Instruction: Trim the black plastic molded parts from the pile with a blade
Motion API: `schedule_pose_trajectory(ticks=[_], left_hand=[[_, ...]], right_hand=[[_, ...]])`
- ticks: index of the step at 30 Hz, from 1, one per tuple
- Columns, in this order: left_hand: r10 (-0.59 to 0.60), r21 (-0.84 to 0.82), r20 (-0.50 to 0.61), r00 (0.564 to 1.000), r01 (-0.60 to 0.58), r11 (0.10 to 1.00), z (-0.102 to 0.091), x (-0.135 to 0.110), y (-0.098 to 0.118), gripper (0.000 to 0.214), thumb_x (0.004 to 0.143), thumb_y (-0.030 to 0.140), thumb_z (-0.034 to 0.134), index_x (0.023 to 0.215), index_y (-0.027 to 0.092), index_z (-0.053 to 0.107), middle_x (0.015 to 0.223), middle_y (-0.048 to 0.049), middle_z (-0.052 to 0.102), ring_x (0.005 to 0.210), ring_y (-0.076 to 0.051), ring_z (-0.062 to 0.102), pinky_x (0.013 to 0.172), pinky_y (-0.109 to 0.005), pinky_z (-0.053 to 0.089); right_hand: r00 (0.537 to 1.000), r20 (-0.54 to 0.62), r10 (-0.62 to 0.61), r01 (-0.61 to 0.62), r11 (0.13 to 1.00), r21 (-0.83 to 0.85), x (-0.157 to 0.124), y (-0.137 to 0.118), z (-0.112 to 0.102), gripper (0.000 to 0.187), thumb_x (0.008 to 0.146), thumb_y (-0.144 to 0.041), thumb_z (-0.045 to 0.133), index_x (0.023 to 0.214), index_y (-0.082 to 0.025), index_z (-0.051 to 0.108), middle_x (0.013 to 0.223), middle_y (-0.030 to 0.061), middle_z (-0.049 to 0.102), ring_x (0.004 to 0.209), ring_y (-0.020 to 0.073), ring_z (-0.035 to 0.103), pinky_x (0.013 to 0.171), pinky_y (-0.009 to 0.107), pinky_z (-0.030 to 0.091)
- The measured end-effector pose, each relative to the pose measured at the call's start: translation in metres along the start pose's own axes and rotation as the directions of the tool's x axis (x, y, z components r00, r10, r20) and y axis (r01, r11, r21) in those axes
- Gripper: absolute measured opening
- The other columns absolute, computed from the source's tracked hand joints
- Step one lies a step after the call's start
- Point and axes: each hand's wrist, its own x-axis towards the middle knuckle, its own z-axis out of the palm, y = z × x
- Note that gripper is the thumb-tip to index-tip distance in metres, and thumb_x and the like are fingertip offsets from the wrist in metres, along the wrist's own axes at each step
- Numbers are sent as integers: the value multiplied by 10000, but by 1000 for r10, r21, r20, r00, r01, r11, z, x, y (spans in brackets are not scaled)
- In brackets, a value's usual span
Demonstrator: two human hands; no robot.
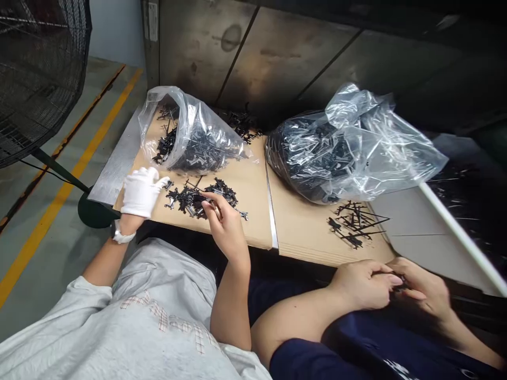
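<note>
Black plastic parts [200, 198] in two piles, beside two clear bags [190, 134]

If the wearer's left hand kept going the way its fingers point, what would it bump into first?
Probably the black part pinched at its fingertips, then at once the right hand, which closely faces the left hand.

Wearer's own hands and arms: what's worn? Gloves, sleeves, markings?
Both bare: no gloves on the left hand or right hand, and no watch or rings show. A short dark navy sleeve covers the left upper arm; the top carries a white print. The white glove and grey shirt are a co-worker's.
</note>
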Motion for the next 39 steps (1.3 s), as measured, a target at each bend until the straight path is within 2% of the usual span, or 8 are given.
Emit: schedule_pose_trajectory(ticks=[5, 10, 14, 21, 28, 32, 35, 39], left_hand=[[-37, -57, -79, 996, 32, 998, -31, 43, -10, 504, 1086, 549, 358, 1079, 157, 676, 1088, -86, 725, 1012, -213, 653, 880, -299, 449], [-48, 214, 134, 990, 18, 977, -23, 99, 11, 479, 1001, 561, 625, 1063, 92, 698, 1130, -130, 705, 1157, -259, 634, 1060, -390, 480], [21, 223, 206, 978, -68, 972, -21, 106, 10, 350, 1022, 398, 602, 1042, 66, 711, 1100, -166, 707, 1109, -291, 662, 1010, -433, 516], [111, -18, -277, 954, -121, 992, -46, 26, 13, 192, 974, 344, 589, 906, 170, 630, 956, -89, 692, 855, -210, 638, 842, -307, 504], [471, -248, -271, 839, -534, 808, -33, -74, 48, 116, 935, 280, 571, 913, 180, 626, 892, -71, 710, 841, -199, 681, 806, -294, 521], [369, -784, -35, 929, -255, 566, -39, -79, 44, 259, 944, 431, 633, 991, 181, 591, 906, -38, 688, 788, -141, 662, 765, -248, 532], [445, -904, 300, 844, 103, 414, -43, -82, 41, 455, 1036, 601, 458, 910, 176, 562, 732, -14, 601, 624, -110, 566, 632, -233, 479], [438, -903, 398, 806, 261, 340, -46, -89, 49, 514, 992, 631, 498, 729, 192, 453, 614, 11, 440, 523, -90, 380, 513, -248, 353]], right_hand=[[999, -34, 39, -39, 999, 12, -3, -1, -11, 408, 968, -502, 539, 1134, -175, 717, 801, 32, 660, 641, 153, 515, 623, 291, 424], [995, -66, 72, -69, 997, 45, -8, 4, -14, 426, 956, -535, 547, 1121, -180, 716, 890, 74, 716, 714, 187, 585, 657, 310, 466], [995, -75, 72, -67, 995, 74, -15, 14, -17, 383, 943, -520, 567, 1057, -188, 722, 1012, 114, 767, 906, 249, 692, 790, 351, 539], [992, -110, -60, 73, 991, 110, -14, -4, -5, 254, 975, -403, 605, 1075, -196, 712, 838, 32, 710, 716, 167, 615, 691, 295, 503], [981, -119, -151, 186, 896, 404, -7, -31, 21, 184, 948, -382, 699, 981, -204, 729, 863, 25, 715, 771, 150, 653, 704, 278, 524], [985, -149, -90, 157, 829, 537, -11, -27, 17, 257, 972, -460, 680, 916, -215, 737, 861, 28, 735, 774, 154, 686, 720, 296, 553], [974, -188, -123, 206, 820, 533, -15, -28, 14, 255, 970, -460, 696, 894, -220, 738, 841, 25, 734, 784, 160, 692, 715, 301, 551], [949, -170, -264, 311, 866, 393, -21, -33, 10, 250, 1025, -447, 624, 981, -238, 755, 908, 32, 738, 833, 165, 684, 723, 300, 535]])
